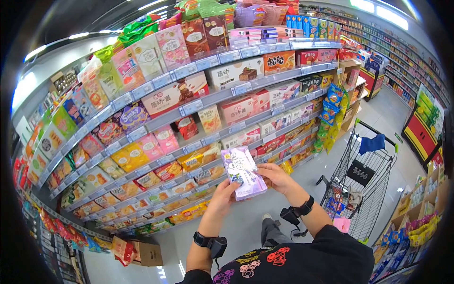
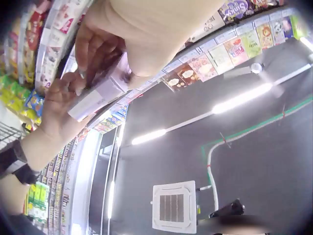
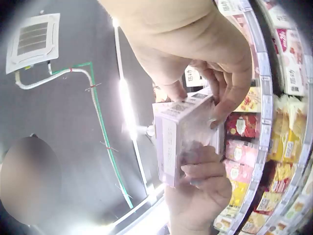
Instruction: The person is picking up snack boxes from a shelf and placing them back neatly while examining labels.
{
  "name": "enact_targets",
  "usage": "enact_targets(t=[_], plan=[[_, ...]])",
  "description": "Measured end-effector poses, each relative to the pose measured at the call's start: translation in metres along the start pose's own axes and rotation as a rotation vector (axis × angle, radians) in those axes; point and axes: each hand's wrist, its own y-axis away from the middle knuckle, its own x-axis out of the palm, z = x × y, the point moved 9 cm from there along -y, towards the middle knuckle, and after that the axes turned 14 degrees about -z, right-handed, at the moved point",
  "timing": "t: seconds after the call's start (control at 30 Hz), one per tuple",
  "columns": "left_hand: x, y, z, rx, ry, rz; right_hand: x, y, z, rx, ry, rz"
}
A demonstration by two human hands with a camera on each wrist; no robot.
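Observation:
Both hands hold a flat lilac snack box (image 1: 243,175) in front of the shelves, its printed face with blueberries turned up toward the head camera. My left hand (image 1: 222,196) grips its lower left edge, thumb over the front. On the opposite edge, my right hand (image 1: 276,179) pinches the box with thumb and fingers. The right wrist view shows a narrow side of the lilac box (image 3: 168,147) with a printed code, and fingers of both hands curled behind it. From the left wrist, one end of the box (image 2: 98,95) shows between the hands.
A long curved shelf rack (image 1: 189,106) packed with snack boxes and bags stands ahead. To the right is a shopping cart (image 1: 359,184) with several goods inside. Cardboard boxes (image 1: 146,253) sit on the floor at lower left. More stocked shelves (image 1: 425,199) border the right side.

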Motion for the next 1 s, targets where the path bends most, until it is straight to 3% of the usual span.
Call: enact_targets(t=[0.07, 0.17, 0.23, 0.3, 0.43, 0.6, 1.0], plan=[[0.006, -0.029, -0.028, 0.150, -0.135, -0.057, -0.010, -0.021, 0.033, -0.093, 0.154, 0.042], [0.039, -0.079, -0.085, 0.488, -0.448, 0.021, -0.025, -0.056, 0.117, -0.521, 0.205, 0.069], [0.082, -0.085, -0.159, 0.849, -0.959, -0.153, -0.032, -0.063, 0.190, -0.713, 0.472, -0.061], [0.124, -0.091, -0.220, 1.409, -1.041, -0.319, -0.030, -0.074, 0.262, -0.981, 0.509, -0.166], [0.178, -0.115, -0.305, 1.826, -0.800, -0.493, -0.022, -0.126, 0.374, -1.204, 0.368, -0.128], [0.195, -0.171, -0.342, 1.879, -0.761, -0.525, -0.006, -0.199, 0.454, -1.381, 0.283, 0.149], [0.186, -0.233, -0.348, 1.753, -0.936, -0.681, -0.005, -0.290, 0.456, -1.092, 0.395, 0.167]])
